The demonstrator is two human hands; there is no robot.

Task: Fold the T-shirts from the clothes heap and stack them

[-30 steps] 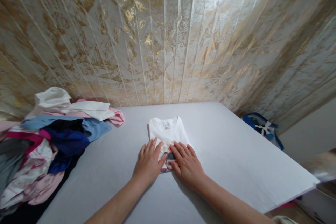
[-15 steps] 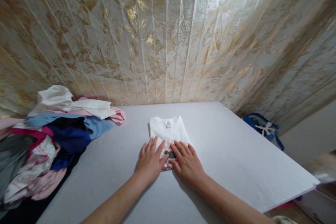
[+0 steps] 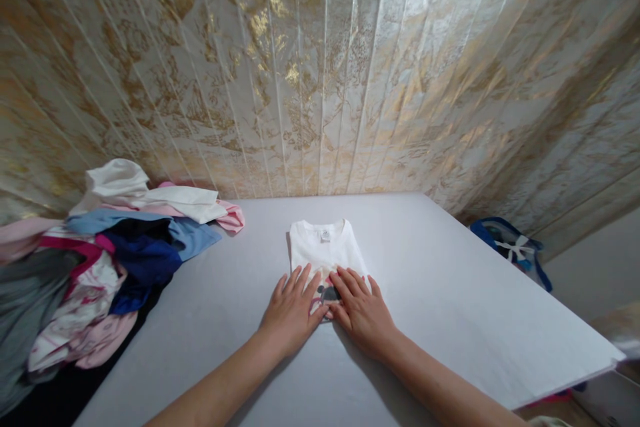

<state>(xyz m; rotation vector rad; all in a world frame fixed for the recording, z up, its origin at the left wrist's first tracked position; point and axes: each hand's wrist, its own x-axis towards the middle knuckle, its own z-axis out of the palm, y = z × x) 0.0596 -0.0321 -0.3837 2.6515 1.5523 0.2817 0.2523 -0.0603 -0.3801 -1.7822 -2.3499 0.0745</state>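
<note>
Both of my hands lie flat, palms down, on the near end of a folded white shirt (image 3: 325, 250). My left hand (image 3: 293, 310) has its fingers spread a little and pointing away from me, the fingertips resting on the shirt's near left part, the heel of the palm on the surface (image 3: 440, 280) just short of the cloth. My right hand (image 3: 363, 310) lies beside it, fingers angled up and to the left, covering the shirt's near right corner. The thumbs nearly meet over a dark and pink print that shows between them. Neither hand grips anything; each is open wide and pressing on cloth. Both forearms run back toward me, the left from the lower left, the right from the lower right, wrists low and close to the surface.

The shirt sits about midway between the left and right edges, nearer the far edge than the near one, its collar and label turned toward the wall (image 3: 320, 80). A heap of clothes (image 3: 105, 260) in white, pink, blue and grey fills the far left corner and spills along the left edge, well apart from the shirt. Past the right edge, low by the wall, stands a blue bag (image 3: 510, 247).
</note>
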